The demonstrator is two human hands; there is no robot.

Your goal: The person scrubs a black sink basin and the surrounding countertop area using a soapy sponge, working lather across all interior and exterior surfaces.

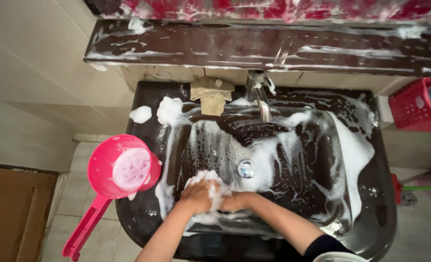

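A view straight down onto a black sink (370, 204) streaked and blotched with white foam (353, 155). Both hands meet at the near left part of the basin, on its inner wall, just left of and below the round metal drain (247, 168).

The left hand (198, 196) lies palm down with the fingers curled, pressed into a clump of foam; suds cover the knuckles and fingertips. The right hand (234, 201) comes in from the lower right, its fingers tucked against the left hand so the two touch. Foam hides what lies beneath them, so whether either hand grips a sponge or cloth cannot be told; neither hand is spread flat.

A pink scoop (121, 167) with a long handle sits on the sink's left rim, just beside the left hand, its bowl holding sudsy water and its handle hanging out over the tiled floor (79, 194).

At the back of the sink a metal tap (259, 97) points down into the basin. Left of the tap a tan cloth (211, 94) is draped over the back rim. Above runs a dark, foam-smeared shelf (254, 48). A red basket (412, 106) stands at the far right, well apart from the hands.
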